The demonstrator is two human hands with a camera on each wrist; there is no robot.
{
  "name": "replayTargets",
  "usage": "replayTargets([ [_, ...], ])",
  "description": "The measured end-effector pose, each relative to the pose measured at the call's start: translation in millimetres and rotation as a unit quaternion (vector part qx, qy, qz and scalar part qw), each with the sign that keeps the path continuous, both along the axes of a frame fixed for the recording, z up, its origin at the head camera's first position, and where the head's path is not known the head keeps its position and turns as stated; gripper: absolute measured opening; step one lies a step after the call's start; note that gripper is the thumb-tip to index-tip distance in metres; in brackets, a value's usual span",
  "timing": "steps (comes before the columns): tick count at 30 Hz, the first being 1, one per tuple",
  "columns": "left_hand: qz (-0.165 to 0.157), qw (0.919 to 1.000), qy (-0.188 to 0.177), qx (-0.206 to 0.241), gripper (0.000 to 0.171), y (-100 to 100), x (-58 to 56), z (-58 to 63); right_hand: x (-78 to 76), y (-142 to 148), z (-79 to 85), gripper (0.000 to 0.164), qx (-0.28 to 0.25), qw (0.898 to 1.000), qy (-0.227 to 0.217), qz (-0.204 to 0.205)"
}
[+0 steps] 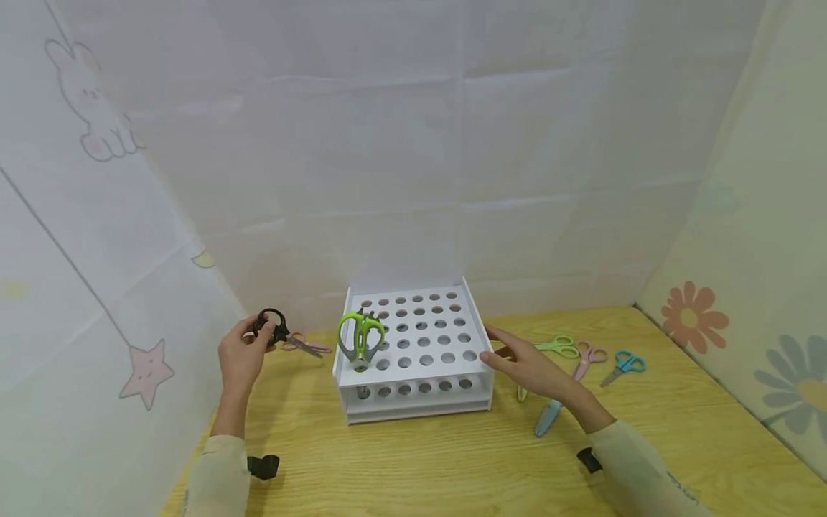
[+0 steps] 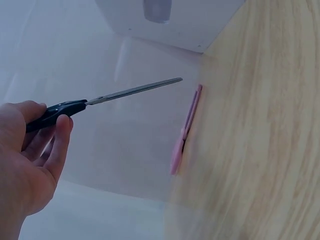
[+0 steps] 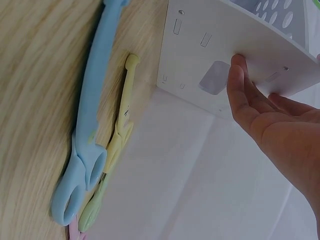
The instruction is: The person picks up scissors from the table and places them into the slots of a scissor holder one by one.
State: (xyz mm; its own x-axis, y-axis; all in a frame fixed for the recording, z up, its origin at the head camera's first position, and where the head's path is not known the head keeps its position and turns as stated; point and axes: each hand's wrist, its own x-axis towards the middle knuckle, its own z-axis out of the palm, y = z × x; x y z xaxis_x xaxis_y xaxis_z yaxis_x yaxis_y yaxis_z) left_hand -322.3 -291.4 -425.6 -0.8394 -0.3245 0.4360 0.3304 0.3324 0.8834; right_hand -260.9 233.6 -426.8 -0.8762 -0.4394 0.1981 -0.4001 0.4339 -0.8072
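Pinches 1 pair of black-looped scissors (image 1: pixel 281 333) with slim grey metal blades between thumb and fingers of the left hand (image 1: pixel 243 353), by the loops, above a light wood-grain table (image 1: pixel 413 467). Points the blades away from that hand, to the right and downward, toward a white, boxy rack with 2 perforated tiers (image 1: pixel 395 375). Leaves the tips near the rack's left wall, apart from it. Calls, by judgement, for most care over that sideways gap and over the tilt: long axis slanting nearer to flat than to upright, beside holes facing up. Has the left hand on the scissors' side, the right hand (image 1: pixel 533 368) across the rack. Rests the right hand's fingers, loosely extended, against the rack's outer right wall, thumb by the top edge.

Looks dark and rounded at the loops, long and tapering at the blades, thin when seen edge-on from the left wrist. Cannot tell fully closed blades from slightly parted.

Shows 1 pair of lime-and-grey scissors (image 1: pixel 360 357) upright in the rack's front-left hole, loops on top. Shows also pink scissors (image 2: pixel 177 155) flat on the table behind the black-looped scissors, and pale-blue plastic scissors (image 3: pixel 91 105) lying right of the rack.
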Motion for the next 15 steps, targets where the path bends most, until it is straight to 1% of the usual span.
replayTargets([
  [2,0.001,0.9998,0.022,0.002,0.041,2.6,1.6,4.5,0.3,0.0,0.0,0.068,0.002,1.000,0.000,-0.001],
  [4,-0.005,0.9991,0.043,0.002,0.040,5.5,3.5,9.7,0.5,0.0,-0.2,0.068,0.003,1.000,-0.001,-0.002],
  [8,-0.030,0.9952,0.092,0.009,0.038,13.9,8.5,22.9,0.3,-0.2,-0.4,0.069,0.001,1.000,-0.003,-0.002],
  [12,-0.060,0.9859,0.154,0.027,0.035,25.0,16.1,40.9,0.0,-0.4,0.1,0.069,0.000,1.000,-0.002,-0.003],
  [15,-0.079,0.9781,0.190,0.031,0.034,34.3,23.6,55.5,-0.1,-0.2,0.1,0.069,0.003,1.000,-0.002,-0.005],
])
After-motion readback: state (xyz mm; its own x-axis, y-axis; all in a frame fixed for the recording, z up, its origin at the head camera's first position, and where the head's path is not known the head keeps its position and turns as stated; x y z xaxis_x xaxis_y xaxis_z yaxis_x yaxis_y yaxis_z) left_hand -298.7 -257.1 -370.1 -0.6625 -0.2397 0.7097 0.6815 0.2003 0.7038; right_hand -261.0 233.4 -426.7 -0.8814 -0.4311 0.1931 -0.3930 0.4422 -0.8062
